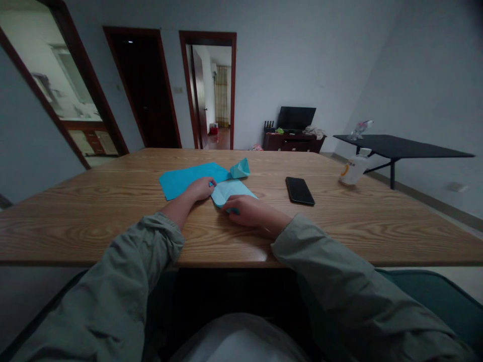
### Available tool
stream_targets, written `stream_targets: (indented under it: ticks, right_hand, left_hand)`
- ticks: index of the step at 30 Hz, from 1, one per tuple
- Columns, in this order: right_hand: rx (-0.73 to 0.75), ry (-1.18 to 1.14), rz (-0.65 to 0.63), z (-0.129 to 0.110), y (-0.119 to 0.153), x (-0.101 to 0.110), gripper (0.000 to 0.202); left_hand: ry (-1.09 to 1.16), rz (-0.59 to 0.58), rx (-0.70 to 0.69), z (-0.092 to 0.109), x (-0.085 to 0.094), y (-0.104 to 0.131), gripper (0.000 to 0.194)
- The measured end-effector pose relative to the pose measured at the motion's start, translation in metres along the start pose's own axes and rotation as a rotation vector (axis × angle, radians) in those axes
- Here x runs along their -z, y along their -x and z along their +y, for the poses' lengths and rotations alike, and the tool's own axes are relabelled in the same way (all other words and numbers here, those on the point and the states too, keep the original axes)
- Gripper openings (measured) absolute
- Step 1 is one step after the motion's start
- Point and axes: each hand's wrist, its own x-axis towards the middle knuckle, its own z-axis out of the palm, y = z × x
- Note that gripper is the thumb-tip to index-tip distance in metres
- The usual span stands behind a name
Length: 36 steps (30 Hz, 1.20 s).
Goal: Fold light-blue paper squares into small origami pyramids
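Observation:
A light blue sheet of paper [231, 189] lies on the wooden table with its near edge curled over. My left hand [202, 189] is closed at the sheet's left edge, fingertips pinching it. At the near edge, my right hand [241, 207] has its fingers curled round the turned-up paper. Behind my left hand spreads a brighter blue sheet [184, 177], partly covered by that hand. A folded blue paper shape [240, 169] stands just beyond the light sheet.
A black phone [299, 191] lies to the right of my hands. Farther right stands a white container [354, 168] with an orange mark. The wooden table [113, 216] ends close to my body. A black table [400, 146] stands beyond it at the right.

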Motion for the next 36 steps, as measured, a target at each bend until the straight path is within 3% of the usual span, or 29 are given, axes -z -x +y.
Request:
stream_targets:
  ticks: [5,11,18,32,36]
  right_hand:
    - [-0.044,0.001,-0.016,-0.002,0.001,0.002,0.026]
    - [-0.114,0.059,-0.012,-0.007,0.003,0.006,0.039]
    - [-0.087,0.042,-0.02,-0.004,0.004,0.007,0.048]
    - [-0.064,0.039,0.033,-0.002,0.005,0.01,0.035]
    - [-0.077,0.062,-0.004,0.003,0.006,0.006,0.049]
  left_hand:
    - [-0.003,-0.006,0.01,0.002,0.002,0.001,0.03]
    - [0.005,-0.012,0.016,0.0,0.001,-0.001,0.029]
    - [0.017,-0.008,0.01,-0.002,0.0,-0.001,0.028]
    - [0.02,-0.018,0.005,0.0,0.002,0.001,0.032]
    - [0.018,-0.022,0.014,0.002,0.005,0.003,0.032]
